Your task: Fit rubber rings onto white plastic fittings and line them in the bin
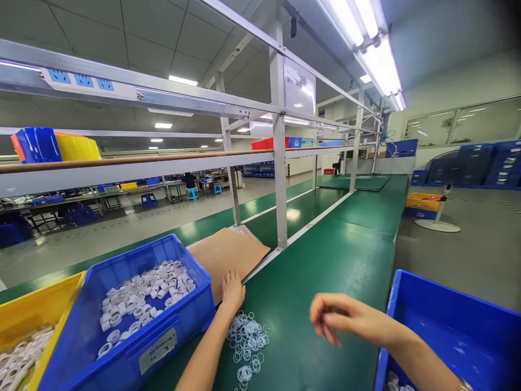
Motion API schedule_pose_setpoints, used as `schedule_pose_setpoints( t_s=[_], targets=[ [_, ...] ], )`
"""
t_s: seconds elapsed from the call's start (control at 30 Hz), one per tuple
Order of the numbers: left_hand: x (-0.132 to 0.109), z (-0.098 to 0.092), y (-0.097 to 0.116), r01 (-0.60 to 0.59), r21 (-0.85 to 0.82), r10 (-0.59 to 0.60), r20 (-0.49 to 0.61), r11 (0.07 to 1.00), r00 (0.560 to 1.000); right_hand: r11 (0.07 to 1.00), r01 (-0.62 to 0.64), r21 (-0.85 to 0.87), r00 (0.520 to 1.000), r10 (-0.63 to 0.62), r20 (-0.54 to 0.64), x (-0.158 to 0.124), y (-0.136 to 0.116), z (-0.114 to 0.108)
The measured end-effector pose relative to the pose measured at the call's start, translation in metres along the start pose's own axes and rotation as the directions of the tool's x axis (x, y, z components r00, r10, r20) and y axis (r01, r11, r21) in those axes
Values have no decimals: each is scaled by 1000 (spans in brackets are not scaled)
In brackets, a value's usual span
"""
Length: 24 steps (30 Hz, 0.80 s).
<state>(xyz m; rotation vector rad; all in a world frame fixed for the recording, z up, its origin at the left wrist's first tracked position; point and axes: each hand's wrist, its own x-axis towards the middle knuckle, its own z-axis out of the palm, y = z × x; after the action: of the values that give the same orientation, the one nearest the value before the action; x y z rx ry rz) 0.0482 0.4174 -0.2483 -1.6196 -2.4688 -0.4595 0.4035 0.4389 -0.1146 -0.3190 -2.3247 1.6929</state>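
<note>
Green worktop (325, 271) runs away toward twelve o'clock. Your left hand (233, 293) lies flat, fingers together, on the brown cardboard (228, 252), just above the clear rings (247, 342). At three o'clock your right hand (340, 317) hovers, fingers curled loosely, holding nothing visible. Blue bin (134, 326) of white rings sits at nine o'clock.

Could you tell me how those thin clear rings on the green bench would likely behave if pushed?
The clear rings look thin and light, so they would probably slide and scatter. Lying flat, they seem unlikely to roll. The left hand rests beside them.
</note>
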Motion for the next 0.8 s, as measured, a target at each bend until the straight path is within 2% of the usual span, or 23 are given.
schedule_pose_setpoints(
  t_s=[0.07, 0.13, 0.23, 0.33, 0.6, 0.7, 0.8],
  targets=[
    [15, 15, -7, 26, 5, -26, -25, 1000, 999, 995, -53, 81, 990, 63, -123, 54, 33, -10],
    [26, 26, -12, 41, -3, -41, -59, 999, 997, 977, -161, 143, 952, 192, -237, 102, 74, -18],
    [34, 36, -18, 33, -41, -38, -137, 999, 990, 956, -258, 141, 905, 291, -310, 159, 129, -24],
    [35, 39, -20, 29, -110, -55, -239, 993, 969, 931, -347, 115, 860, 365, -357, 205, 161, -23],
    [41, 23, -24, 16, -375, -210, -483, 927, 850, 887, -459, 51, 756, 420, -501, 304, 187, -11],
    [45, 16, -26, -7, -467, -274, -532, 884, 801, 875, -482, 43, 697, 413, -586, 332, 191, -15],
    [46, 13, -26, -40, -533, -309, -548, 845, 777, 865, -498, 64, 623, 408, -667, 356, 192, -24]
  ],
)
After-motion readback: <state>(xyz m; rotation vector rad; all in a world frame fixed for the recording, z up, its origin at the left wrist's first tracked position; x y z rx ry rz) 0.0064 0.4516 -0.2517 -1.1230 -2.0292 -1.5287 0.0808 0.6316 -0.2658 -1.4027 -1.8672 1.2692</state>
